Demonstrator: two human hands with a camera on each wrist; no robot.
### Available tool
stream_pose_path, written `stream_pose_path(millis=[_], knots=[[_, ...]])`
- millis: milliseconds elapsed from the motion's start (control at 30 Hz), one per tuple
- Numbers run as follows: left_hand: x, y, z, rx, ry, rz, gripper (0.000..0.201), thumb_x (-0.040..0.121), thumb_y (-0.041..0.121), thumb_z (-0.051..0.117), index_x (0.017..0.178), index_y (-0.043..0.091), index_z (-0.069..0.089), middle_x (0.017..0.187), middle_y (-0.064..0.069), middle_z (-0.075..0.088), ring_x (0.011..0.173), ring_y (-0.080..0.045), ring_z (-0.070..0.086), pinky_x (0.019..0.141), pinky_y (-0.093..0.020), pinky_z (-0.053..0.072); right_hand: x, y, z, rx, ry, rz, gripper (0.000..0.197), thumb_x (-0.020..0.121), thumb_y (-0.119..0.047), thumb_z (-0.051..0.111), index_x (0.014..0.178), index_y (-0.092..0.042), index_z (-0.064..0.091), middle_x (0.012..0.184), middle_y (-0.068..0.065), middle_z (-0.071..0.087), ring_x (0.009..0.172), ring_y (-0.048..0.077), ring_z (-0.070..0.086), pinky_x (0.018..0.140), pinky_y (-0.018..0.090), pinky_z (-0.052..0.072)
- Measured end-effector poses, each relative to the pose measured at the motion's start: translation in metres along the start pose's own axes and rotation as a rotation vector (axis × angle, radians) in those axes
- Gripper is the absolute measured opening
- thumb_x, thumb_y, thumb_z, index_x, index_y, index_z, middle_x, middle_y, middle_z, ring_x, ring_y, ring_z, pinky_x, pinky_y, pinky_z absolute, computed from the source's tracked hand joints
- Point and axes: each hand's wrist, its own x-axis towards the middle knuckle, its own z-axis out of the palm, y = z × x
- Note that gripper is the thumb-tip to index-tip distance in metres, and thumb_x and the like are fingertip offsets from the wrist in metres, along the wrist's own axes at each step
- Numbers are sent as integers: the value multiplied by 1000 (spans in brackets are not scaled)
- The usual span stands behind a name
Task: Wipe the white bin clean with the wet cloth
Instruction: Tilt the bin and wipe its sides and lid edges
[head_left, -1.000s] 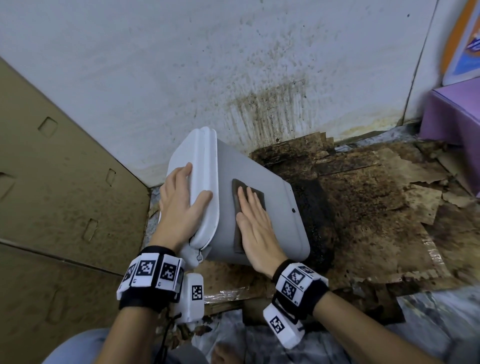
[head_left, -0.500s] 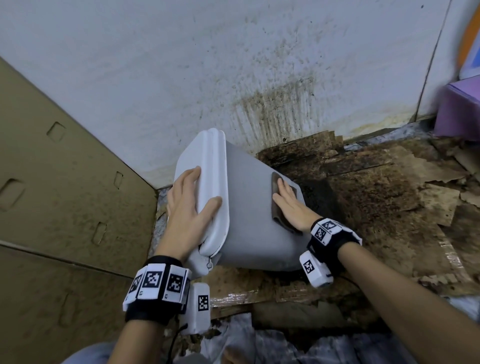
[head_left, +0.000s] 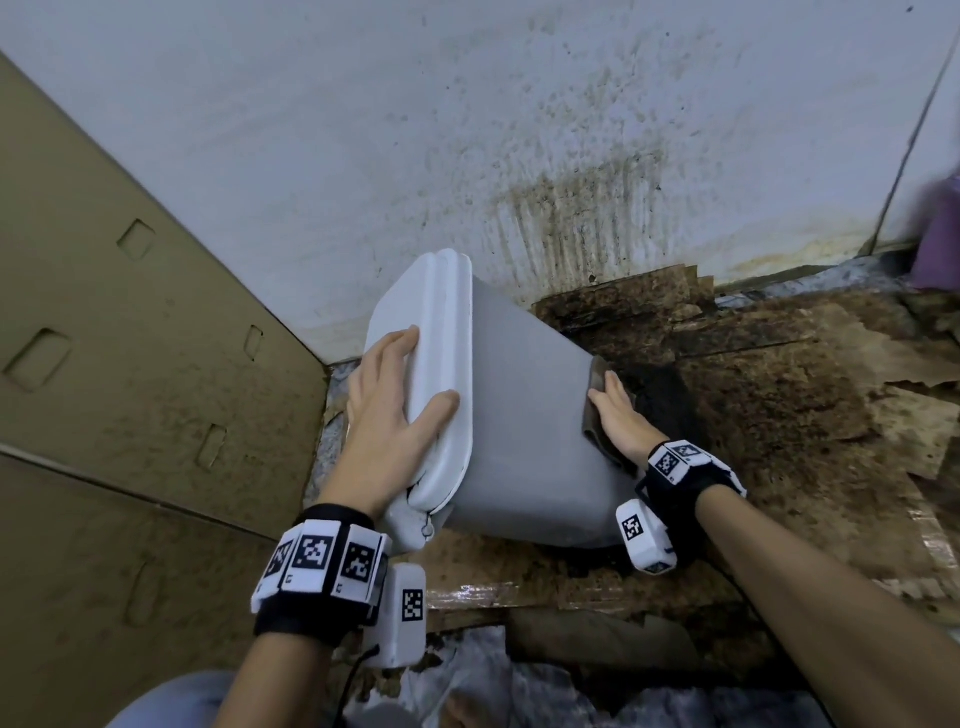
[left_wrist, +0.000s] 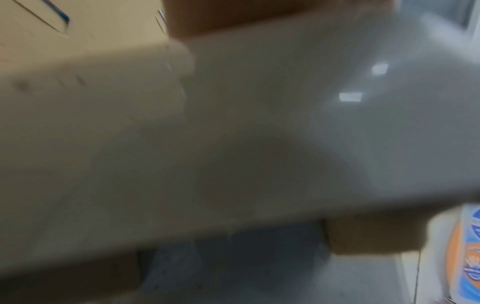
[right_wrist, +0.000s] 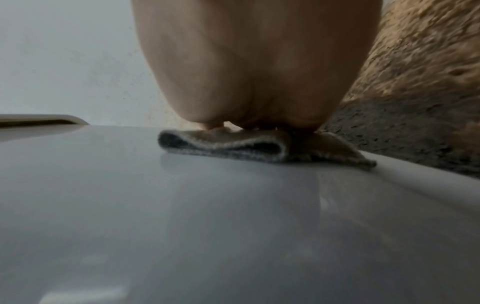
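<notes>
The white bin (head_left: 524, 415) lies tipped on its side on the floor, its lid (head_left: 423, 364) facing left. My left hand (head_left: 400, 395) rests flat on the lid, fingers straight and thumb over the lid's edge. My right hand (head_left: 615, 415) presses a folded grey-brown cloth (head_left: 595, 410) flat against the bin's side near its bottom end. In the right wrist view the cloth (right_wrist: 262, 148) lies folded under my palm on the bin's glossy wall (right_wrist: 207, 216). The left wrist view is blurred and shows only the pale bin surface (left_wrist: 233, 123).
A stained white wall (head_left: 467, 130) stands just behind the bin. Brown cardboard panels (head_left: 130, 364) close off the left side. Dirty, torn cardboard (head_left: 779, 415) covers the floor to the right. A purple object (head_left: 940, 249) sits at the far right edge.
My right hand has slid the cloth along the bin's side, from near the lid toward the bottom end at the right. The left hand has stayed on the lid.
</notes>
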Motion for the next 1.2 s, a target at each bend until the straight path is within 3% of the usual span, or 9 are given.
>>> stream_pose_path(millis=[133,300,433,600,700,867,1067,1200], knots=[[1,1,1,13,3,-5,82,78,63,45,153,33,31,154,18,27,141,-7,20,120,-45,24,-13,-11,11,-29,34,-27,61,109,-36,20,159,-16,-7,168,-3,-13,155,15,-11,126,41,-3],[0,0,0,30,19,-10,82,78,62,44,153,31,31,154,16,27,140,-11,23,121,-51,24,-52,-31,41,-44,110,-190,56,110,-29,17,159,-18,-8,167,-4,-14,153,10,-13,124,30,-9],[0,-1,0,38,16,-14,83,78,62,43,153,31,29,154,15,26,141,-13,22,120,-52,24,-75,-47,62,-22,118,-264,56,110,-29,16,159,-22,-8,167,-7,-16,151,3,-16,126,33,-7],[0,2,2,47,20,-14,88,75,65,40,155,28,29,156,10,26,143,-15,21,121,-47,21,-118,-75,87,-17,185,-427,63,99,-44,8,158,-27,-5,164,-17,-13,147,-6,-17,123,24,-6],[0,3,3,51,17,-15,89,75,65,40,155,27,29,157,8,26,145,-18,20,122,-46,20,-141,-78,104,19,270,-552,64,98,-48,8,159,-31,2,166,-20,-3,150,-7,-9,121,19,-6],[-1,4,3,43,23,-2,87,77,64,42,155,28,30,157,10,26,144,-16,21,121,-45,20,-137,-59,103,-38,382,-660,57,105,-37,22,160,-24,18,167,-15,13,154,2,8,124,28,6],[-2,3,2,39,16,-14,82,79,60,44,154,31,29,155,13,26,142,-14,21,119,-44,21,-115,-7,100,-7,491,-589,55,105,-37,23,158,-22,29,164,-10,26,152,7,20,123,42,24],[-2,4,2,32,13,-16,78,82,56,47,154,31,29,155,14,26,142,-13,20,118,-41,22,-102,31,91,99,526,-391,58,102,-48,18,156,-28,29,163,-15,25,152,3,17,124,44,20]])
